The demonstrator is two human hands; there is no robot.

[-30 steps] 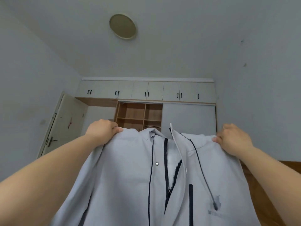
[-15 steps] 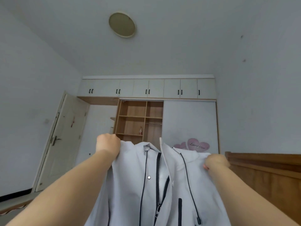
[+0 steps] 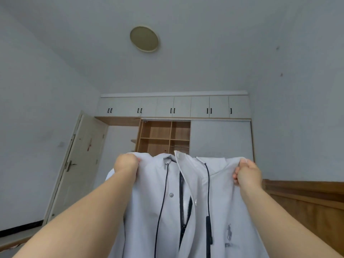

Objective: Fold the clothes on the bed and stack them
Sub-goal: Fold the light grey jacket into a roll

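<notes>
Before wardrobe (image 3: 175,135), horse-logo jacket (image 3: 219,211), text unreadable.

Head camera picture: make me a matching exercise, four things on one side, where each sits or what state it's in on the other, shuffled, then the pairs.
1. jacket
2. ceiling light
3. wardrobe
4. door

A. on the left wall
B. round, overhead
C. held up by both shoulders
D. one side slid open, wooden shelves showing

Pairs: 1-C, 2-B, 3-D, 4-A. The left hand and right hand grip the jacket.
</notes>
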